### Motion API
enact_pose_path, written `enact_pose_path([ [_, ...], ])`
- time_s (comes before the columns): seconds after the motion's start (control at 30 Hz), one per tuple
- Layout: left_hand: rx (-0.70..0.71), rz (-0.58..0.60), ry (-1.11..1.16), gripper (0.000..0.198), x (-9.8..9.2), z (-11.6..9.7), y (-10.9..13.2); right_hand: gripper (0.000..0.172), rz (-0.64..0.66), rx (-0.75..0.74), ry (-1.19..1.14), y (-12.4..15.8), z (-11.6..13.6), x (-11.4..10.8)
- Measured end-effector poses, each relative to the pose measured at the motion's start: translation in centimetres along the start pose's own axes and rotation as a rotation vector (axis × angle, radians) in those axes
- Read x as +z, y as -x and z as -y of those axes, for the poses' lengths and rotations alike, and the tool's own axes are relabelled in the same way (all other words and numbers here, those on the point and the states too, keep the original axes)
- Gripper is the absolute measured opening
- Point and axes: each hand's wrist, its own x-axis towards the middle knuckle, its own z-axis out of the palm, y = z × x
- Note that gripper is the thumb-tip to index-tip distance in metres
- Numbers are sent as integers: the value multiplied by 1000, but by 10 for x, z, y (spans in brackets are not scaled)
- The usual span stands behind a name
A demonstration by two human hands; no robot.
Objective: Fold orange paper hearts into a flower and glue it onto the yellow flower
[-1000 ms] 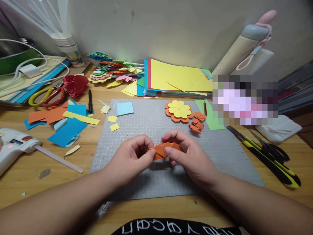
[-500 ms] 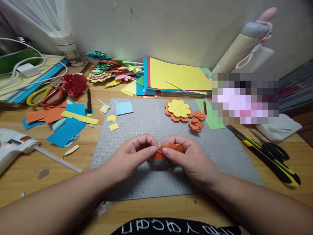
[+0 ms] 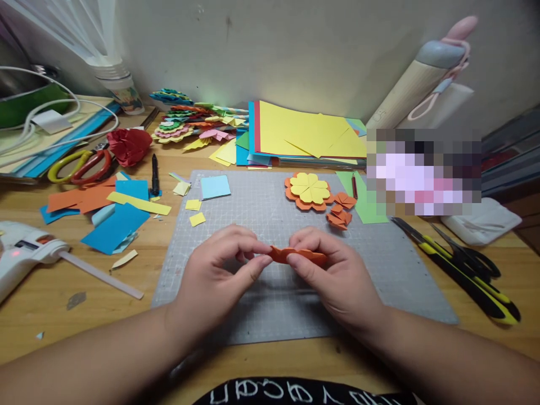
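Observation:
An orange paper flower (image 3: pixel 310 257), seen nearly edge-on, is held above the grey cutting mat (image 3: pixel 261 320). My right hand (image 3: pixel 337 270) pinches it between thumb and fingers. At its left tip, my left hand (image 3: pixel 219 264) closes thumb and index finger on the edge. Beyond my hands lies a layered flower with a yellow top (image 3: pixel 310 188) on orange petals. Two small orange folded pieces sit beside it, one a flat blossom (image 3: pixel 345 199), the other a bunched piece (image 3: pixel 338 217).
Left are paper scraps (image 3: pixel 113 228), a glue gun (image 3: pixel 29 247), scissors with yellow and red handles (image 3: pixel 90 166) and a black pen (image 3: pixel 154 174). Paper sheets (image 3: pixel 304 124) and finished paper flowers (image 3: pixel 181 121) lie behind. A utility knife (image 3: pixel 468 281) and black scissors (image 3: pixel 476 259) are right.
The orange flower has tilted to a thinner edge-on view and shifted slightly right. My left fingers have moved out to its left tip; my right hand keeps its pinch.

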Motion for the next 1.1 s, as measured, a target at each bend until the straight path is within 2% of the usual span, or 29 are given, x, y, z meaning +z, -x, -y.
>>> enact_pose_path([
  [0.1, 57, -20, -46, 9, 0, -4, 5, 13, 29, -43, 0, 2, 1, 1],
  [0.27, 56, -95, -42, 12, 3, -3, 12, 9, 51, -130, 29, 5, 2, 2],
  [0.47, 148, -44, -36, 16, 2, -5, 11, 9, 95, -231, 31, 7, 5, 2],
  [0.63, 229, 13, -8, 18, 1, -10, 11, 11, 155, -267, 49, 8, 5, 0],
  [0.7, 296, 20, -32, 19, -1, -12, 12, 14, 138, -251, 53, 9, 3, 0],
  [0.77, 371, 16, -98, 20, -6, -14, 10, 31, 82, -177, -36, 10, 2, 0],
  [0.83, 482, 4, -201, 18, -11, -14, 8, 37, 56, 7, -240, 10, 0, 1],
  [0.97, 765, -14, -397, 10, -17, -8, 4, 40, 262, 567, -599, 5, 1, 2],
  [1.03, 779, 2, -426, 12, -17, -5, 4, 34, 319, 699, -643, 1, 2, 2],
  [1.1, 683, 53, -375, 18, -13, -3, 4, 28, 272, 682, -622, -3, 1, 2],
])
